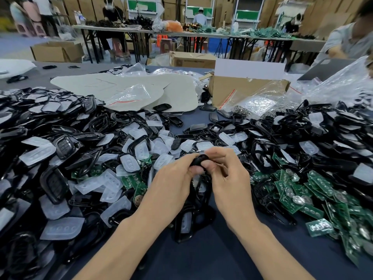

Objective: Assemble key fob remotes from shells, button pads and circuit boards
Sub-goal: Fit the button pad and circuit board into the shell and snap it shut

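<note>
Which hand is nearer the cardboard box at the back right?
Right. The right hand is nearly straight in front of the cardboard box; the left hand is further to its left.

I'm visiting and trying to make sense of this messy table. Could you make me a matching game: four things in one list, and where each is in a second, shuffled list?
Things: 1 black shell; 2 green circuit boards; 3 clear button pads; 4 cardboard box.
Places: A far side of the table, behind the piles; B gripped by the left hand and right hand; C biggest heap right of the hands; D scattered mostly left of the hands.
Pairs: 1-B; 2-C; 3-D; 4-A.
</note>
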Available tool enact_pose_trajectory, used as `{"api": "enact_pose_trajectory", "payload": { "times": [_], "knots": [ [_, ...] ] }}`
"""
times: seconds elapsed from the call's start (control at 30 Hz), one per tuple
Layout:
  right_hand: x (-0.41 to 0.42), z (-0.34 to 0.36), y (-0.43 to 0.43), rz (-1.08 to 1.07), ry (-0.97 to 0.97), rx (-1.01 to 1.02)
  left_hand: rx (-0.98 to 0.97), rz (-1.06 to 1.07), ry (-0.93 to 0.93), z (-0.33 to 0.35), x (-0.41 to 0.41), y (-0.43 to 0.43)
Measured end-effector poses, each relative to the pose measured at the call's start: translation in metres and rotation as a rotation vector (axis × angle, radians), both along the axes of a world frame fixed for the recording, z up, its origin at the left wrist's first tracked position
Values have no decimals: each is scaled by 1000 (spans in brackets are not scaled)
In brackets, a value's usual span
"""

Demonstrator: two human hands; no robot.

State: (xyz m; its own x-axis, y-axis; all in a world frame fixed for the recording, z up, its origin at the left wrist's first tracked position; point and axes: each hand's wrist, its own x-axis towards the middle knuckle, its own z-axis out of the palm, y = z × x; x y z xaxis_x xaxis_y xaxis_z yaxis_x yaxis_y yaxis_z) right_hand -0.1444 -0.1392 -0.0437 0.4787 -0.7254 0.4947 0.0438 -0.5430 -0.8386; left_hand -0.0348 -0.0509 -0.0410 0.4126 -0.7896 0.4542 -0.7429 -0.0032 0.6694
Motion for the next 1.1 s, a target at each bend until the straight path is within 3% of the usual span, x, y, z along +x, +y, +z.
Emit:
{"api": "enact_pose_trajectory", "payload": {
  "times": [0.2, 0.37, 0.6, 0.77, 0.93, 1.1],
  "knots": [
    [-6, 5, 5, 44, -103, 274, -85, -67, 449, 8, -9, 3],
    [-19, 15, 15, 6, -145, 306, -166, -191, 615, 20, -21, 7],
    [-65, 30, 27, 15, -116, 225, -147, -375, 637, 26, -41, 13],
    [-121, 50, 22, 88, -230, 273, -139, -475, 609, 53, -78, 0],
    [-190, 60, 16, -38, -497, 398, -103, -577, 525, 89, -156, -28],
    [-266, 58, 14, -236, -932, 622, -43, -698, 461, 105, -272, -69]
  ]
}}
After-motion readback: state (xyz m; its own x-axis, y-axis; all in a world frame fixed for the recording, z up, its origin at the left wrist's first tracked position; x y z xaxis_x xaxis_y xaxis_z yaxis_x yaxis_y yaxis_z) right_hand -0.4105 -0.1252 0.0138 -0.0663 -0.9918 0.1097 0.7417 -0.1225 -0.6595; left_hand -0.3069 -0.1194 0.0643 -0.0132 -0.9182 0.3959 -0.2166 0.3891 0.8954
